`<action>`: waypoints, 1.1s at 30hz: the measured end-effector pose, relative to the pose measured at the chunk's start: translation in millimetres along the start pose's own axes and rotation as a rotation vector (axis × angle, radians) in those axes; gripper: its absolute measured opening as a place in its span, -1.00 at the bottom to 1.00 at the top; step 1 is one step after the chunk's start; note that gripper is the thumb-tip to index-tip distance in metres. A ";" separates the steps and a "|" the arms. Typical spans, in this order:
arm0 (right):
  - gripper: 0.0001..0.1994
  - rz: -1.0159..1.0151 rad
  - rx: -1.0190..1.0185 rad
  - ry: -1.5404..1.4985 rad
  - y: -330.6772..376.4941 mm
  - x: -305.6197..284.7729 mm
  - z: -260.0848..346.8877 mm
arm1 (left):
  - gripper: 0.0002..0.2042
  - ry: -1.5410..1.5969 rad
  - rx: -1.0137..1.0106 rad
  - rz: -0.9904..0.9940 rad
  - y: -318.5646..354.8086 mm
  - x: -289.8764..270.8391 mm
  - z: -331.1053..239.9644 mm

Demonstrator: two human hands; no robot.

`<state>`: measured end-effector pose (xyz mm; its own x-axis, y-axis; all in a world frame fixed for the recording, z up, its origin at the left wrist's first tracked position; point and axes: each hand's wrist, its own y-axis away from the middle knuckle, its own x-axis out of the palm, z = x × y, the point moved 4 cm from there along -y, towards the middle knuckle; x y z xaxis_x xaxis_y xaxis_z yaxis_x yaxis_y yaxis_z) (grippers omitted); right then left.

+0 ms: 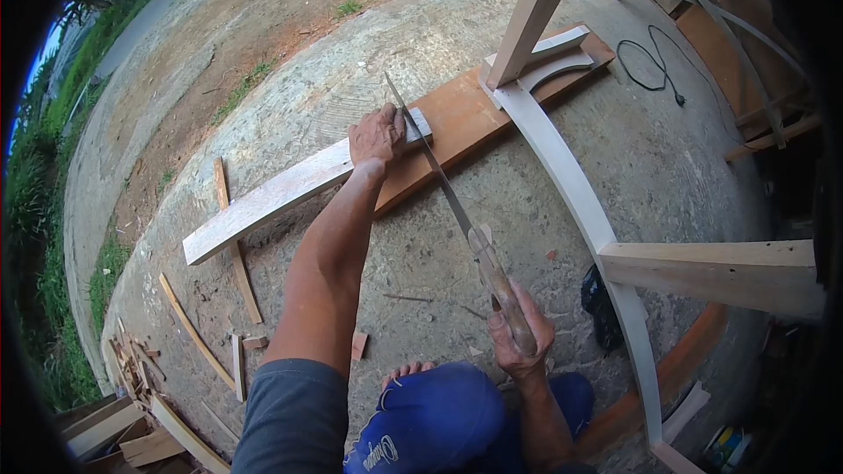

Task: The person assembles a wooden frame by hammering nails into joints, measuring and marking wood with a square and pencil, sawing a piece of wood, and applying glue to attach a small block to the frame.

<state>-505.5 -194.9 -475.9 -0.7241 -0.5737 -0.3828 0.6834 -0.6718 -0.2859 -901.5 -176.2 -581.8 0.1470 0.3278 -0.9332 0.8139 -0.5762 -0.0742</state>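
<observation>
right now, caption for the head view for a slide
Left hand steadies a pale plank while right hand saws it with a handsaw.

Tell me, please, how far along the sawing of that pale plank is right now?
Done: the pale plank lies across the reddish board, and offcuts lie on the concrete. In hand: the left hand presses the plank's end while the right hand holds the handsaw, blade at that end. Left: the end piece is still attached; cut depth is unclear.
</observation>
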 end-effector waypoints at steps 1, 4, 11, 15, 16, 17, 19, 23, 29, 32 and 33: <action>-0.46 0.005 0.014 0.003 -1.0 -0.6 1.9 | -0.68 0.002 -0.002 0.004 0.9 -1.4 0.4; -0.46 -0.005 -0.046 0.022 -1.6 -3.8 1.6 | -0.69 0.001 0.001 -0.007 0.8 -1.9 2.1; -0.46 -0.009 -0.005 0.027 -11.8 -4.9 6.8 | -0.72 -0.009 0.000 -0.030 0.1 3.7 0.5; -0.47 0.013 -0.017 0.072 8.1 -20.0 15.6 | -0.73 0.000 0.013 -0.026 -0.7 6.0 2.7; -0.47 0.010 -0.026 0.078 16.2 -27.8 17.2 | -0.73 -0.014 0.008 -0.029 -1.7 5.6 2.9; -0.47 0.007 -0.035 0.084 20.8 -31.7 17.8 | -0.74 -0.027 0.003 -0.033 -2.0 6.0 3.7; -0.48 0.011 -0.033 0.067 18.5 -27.9 14.8 | -0.73 -0.004 0.021 -0.037 -1.4 6.2 7.5; -0.49 0.036 -0.018 0.012 -31.3 -0.8 16.4 | -0.73 0.011 0.032 -0.026 -2.8 8.7 6.2; -0.47 0.030 -0.027 0.086 -12.3 -10.1 11.7 | -0.73 -0.010 0.012 -0.028 -3.4 12.3 4.6; -0.44 0.083 0.012 0.155 33.6 -47.9 22.6 | -0.73 0.008 0.009 -0.029 -2.1 9.0 7.0; -0.44 0.081 0.010 0.162 34.3 -47.0 21.3 | -0.72 0.014 0.012 -0.033 0.1 8.6 5.5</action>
<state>-450.0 -200.9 -449.0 -0.6414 -0.5438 -0.5411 0.7376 -0.6313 -0.2398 -903.2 -177.5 -591.9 0.1283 0.3575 -0.9250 0.8116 -0.5739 -0.1092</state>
